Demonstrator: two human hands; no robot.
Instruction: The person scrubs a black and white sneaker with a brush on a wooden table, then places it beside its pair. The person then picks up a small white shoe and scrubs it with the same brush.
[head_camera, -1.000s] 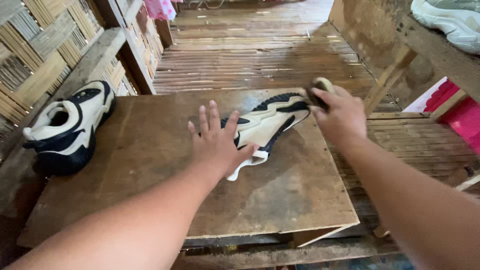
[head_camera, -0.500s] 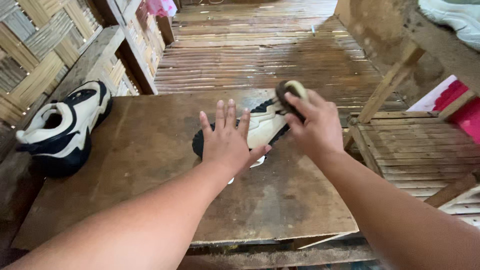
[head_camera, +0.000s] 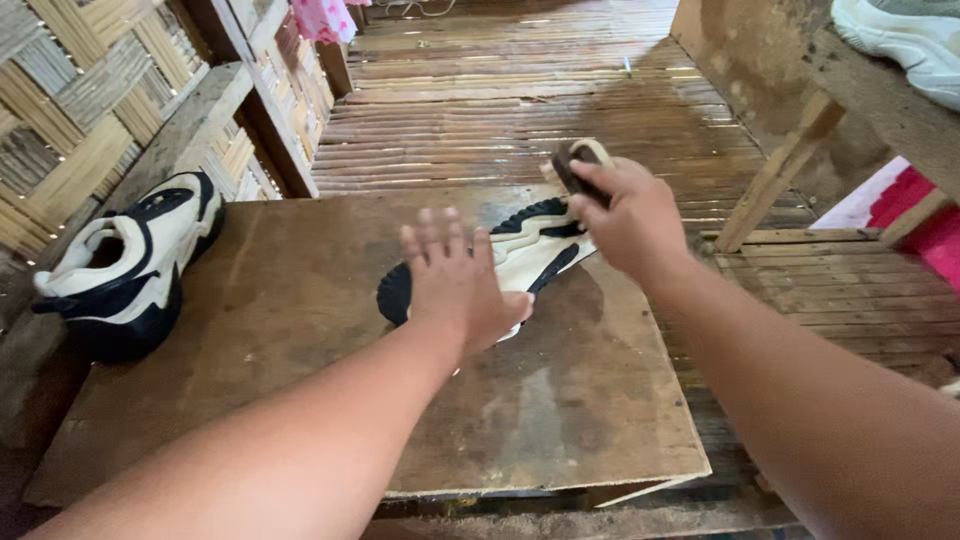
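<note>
A black and cream shoe sole (head_camera: 520, 250) lies flat on a worn wooden board (head_camera: 300, 330). My left hand (head_camera: 455, 285) presses down on the near part of the sole, fingers spread. My right hand (head_camera: 625, 215) is closed around a dark scrubbing brush (head_camera: 575, 165), held over the sole's far end. A black and white sneaker (head_camera: 125, 265) stands upright at the board's left edge, well away from both hands.
The board rests on a bamboo-slat floor (head_camera: 500, 90). A woven bamboo wall (head_camera: 70, 110) runs along the left. A wooden bench frame (head_camera: 800, 150) stands at the right with a pale sneaker (head_camera: 905, 45) on top. Pink cloth (head_camera: 325, 18) hangs at the back.
My right hand with the brush has moved left along the sole toward my left hand. The left hand has kept pressing the sole down, and the view has tilted slightly.
</note>
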